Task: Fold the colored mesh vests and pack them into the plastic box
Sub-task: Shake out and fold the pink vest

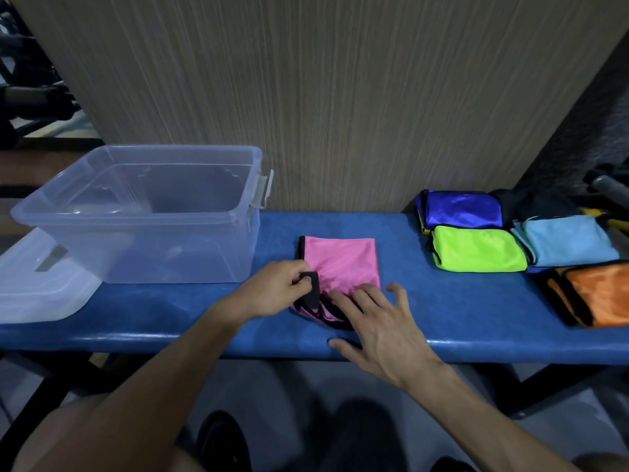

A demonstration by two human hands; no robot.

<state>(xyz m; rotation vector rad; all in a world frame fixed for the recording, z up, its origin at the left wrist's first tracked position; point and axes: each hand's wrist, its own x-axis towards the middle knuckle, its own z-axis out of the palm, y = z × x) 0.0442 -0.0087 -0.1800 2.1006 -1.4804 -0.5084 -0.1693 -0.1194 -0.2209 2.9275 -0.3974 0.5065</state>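
A pink mesh vest (340,258) with black trim lies partly folded on the blue bench (425,311), just right of the clear plastic box (143,212). My left hand (275,291) pinches a black strap at the vest's near left corner. My right hand (377,321) lies with straight fingers pressing on the vest's near edge, thumb at the bench's front rim. Nothing lies inside the box. Folded vests sit at the right: blue (463,207), lime green (480,250), light blue (568,238) and orange (595,294).
The box's lid (37,284) lies on the bench at the far left. A wood-grain wall (340,97) rises right behind the bench. A dark bundle (534,202) sits behind the light blue vest. Black metal bench legs show below.
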